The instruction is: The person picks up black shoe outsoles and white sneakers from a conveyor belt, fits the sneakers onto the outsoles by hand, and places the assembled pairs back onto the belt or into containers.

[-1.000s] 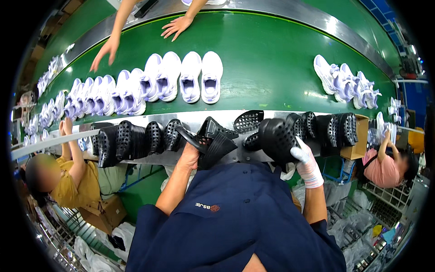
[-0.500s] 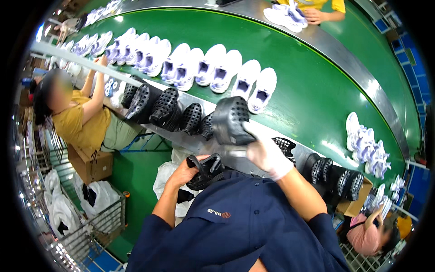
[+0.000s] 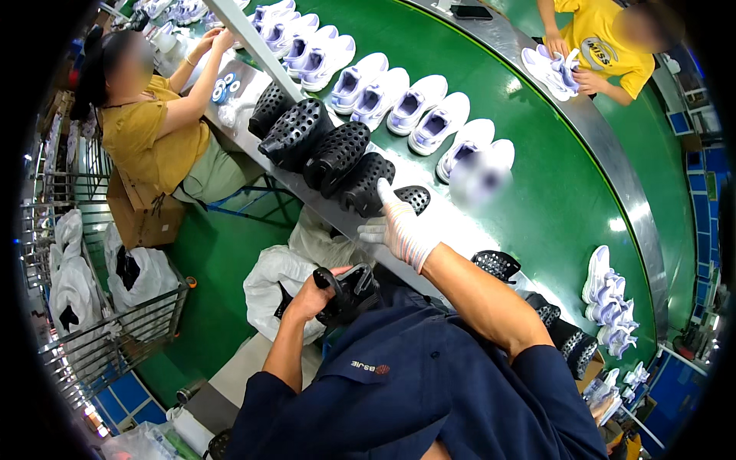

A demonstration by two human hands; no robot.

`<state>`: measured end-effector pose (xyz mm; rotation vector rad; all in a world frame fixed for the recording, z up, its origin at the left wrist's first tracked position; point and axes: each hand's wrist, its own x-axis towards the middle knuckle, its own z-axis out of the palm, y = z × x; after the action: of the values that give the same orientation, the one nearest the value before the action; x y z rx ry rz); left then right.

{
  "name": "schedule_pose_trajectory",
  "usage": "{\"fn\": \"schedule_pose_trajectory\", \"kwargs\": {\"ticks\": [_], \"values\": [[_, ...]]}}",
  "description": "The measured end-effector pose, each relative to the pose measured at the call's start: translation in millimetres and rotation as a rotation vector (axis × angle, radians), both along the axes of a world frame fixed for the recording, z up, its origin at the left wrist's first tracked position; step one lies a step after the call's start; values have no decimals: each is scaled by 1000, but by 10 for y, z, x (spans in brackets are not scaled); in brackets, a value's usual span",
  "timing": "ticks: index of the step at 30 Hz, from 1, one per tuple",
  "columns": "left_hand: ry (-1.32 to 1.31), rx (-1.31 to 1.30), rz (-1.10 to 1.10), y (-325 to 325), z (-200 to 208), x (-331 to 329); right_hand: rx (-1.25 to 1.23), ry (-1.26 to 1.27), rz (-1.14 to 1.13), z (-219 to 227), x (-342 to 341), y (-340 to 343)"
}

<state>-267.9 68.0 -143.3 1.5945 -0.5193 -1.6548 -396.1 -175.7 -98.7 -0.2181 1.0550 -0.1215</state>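
Note:
Close to my waist, my bare left hand [image 3: 309, 297] is closed around a black clog-like piece [image 3: 354, 285] with an opening and a strap-like edge. My right hand [image 3: 405, 234], in a pale striped glove, reaches over the metal ledge [image 3: 429, 253] with its fingers apart and holding nothing. Its upper fingertip is at or touching a black perforated clog [image 3: 366, 184] in a row on the ledge. Another perforated clog [image 3: 412, 199] lies just beyond this hand, partly hidden. Farther left in the row stand more black clogs [image 3: 295, 134].
Pairs of white and lilac sneakers [image 3: 438, 123] line the green belt [image 3: 537, 207]. A co-worker in yellow [image 3: 149, 126] sits at left; another person [image 3: 613, 50] holds a sneaker across the belt. White bags [image 3: 280, 280] hang below the ledge, and a wire cart [image 3: 146, 322] stands left.
My right hand has let go of the black clog it held, which now stands in the row on the ledge. My left hand keeps its piece. The view has turned.

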Motion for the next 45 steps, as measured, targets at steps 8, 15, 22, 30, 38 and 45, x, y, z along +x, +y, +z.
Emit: {"fn": "schedule_pose_trajectory", "kwargs": {"ticks": [8, 15, 22, 30, 38, 45], "values": [[-20, -116, -106, -503, 140, 90, -265, 100, 85, -44, -104, -14], [-196, -189, -296, -940, 147, 472, -1327, 642, 589, 236, 216, -367], [-205, -134, -297, -1094, 139, 632, -957, 458, 498, -157, 266, -683], [-107, -172, -274, -1190, 228, 560, -736, 383, 302, -478, -57, -860], [434, -23, 151, -956, 436, 288, -1443, 344, 364, 363, -482, -453], [689, 16, 230, -1381, 569, -777, -2117, 356, 772, 1098, -1886, 287]]}}
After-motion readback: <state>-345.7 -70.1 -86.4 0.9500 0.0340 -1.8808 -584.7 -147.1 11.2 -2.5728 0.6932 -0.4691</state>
